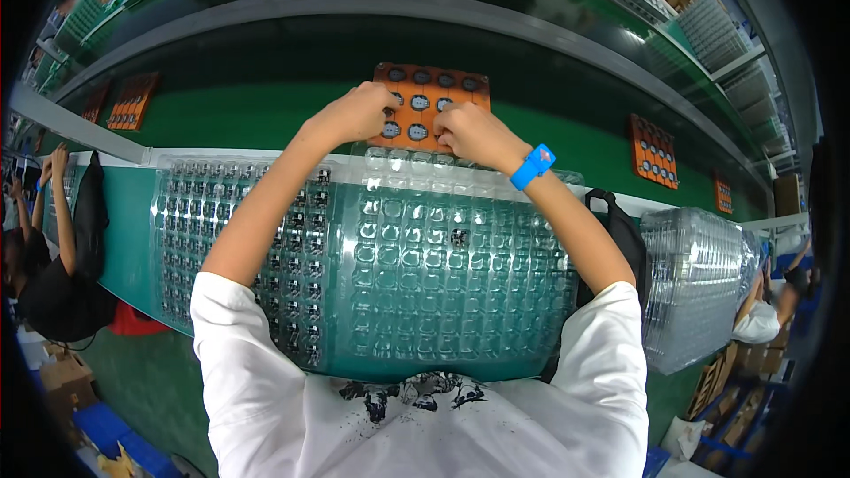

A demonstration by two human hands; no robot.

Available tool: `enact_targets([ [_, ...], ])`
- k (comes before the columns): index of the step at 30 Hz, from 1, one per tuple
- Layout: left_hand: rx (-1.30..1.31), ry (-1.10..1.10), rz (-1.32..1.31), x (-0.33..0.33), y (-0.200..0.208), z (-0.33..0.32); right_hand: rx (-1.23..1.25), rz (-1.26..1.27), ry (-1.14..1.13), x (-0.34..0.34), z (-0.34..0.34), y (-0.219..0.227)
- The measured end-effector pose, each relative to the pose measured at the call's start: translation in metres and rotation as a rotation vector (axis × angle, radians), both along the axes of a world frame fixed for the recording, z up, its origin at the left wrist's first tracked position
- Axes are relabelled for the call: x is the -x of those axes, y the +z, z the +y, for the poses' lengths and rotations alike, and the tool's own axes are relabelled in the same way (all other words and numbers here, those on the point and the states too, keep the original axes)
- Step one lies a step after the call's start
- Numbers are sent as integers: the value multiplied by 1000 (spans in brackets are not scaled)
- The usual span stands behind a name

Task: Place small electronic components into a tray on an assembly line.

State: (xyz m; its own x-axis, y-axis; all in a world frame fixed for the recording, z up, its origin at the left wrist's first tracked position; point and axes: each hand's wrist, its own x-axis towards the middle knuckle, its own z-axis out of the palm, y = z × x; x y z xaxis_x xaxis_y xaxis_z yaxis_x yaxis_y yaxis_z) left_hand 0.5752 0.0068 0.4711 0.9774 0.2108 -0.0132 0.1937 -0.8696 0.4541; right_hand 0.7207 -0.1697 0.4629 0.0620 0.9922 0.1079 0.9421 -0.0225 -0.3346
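Ahead of me an orange fixture plate (433, 91) lies on the green conveyor belt (266, 80), with rows of small round parts (419, 103) seated in it. At its left side my left hand (354, 115) has its fingers bent in a pinch over the plate. My right hand (478, 134) reaches the plate's right half, its fingertips also pinched close to the round parts. What either pinch holds is too small and hidden to make out. Below my hands lies a clear plastic blister tray (398, 279) of mostly bare pockets, with one small dark component (459, 237) in it.
To the left, another clear tray (190, 239) holds many small dark components. A stack of clear trays (691, 283) stands at the right. More orange plates sit on the belt at left (133, 103) and right (654, 152). Other people work at both sides and across.
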Motion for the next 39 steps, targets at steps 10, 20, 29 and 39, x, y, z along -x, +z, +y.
enact_targets([
  [10,-78,-61,-192,20,-13,31,-80,35,-18,7,3,-8],
  [20,297,90,-7,31,0,35,100,-122,-54,23,27,3],
  [29,-118,-40,-172,40,-17,46,-54,33,22,22,30,2],
  [39,327,200,-90,53,-14,44,-47,-66,42,31,47,-16],
])
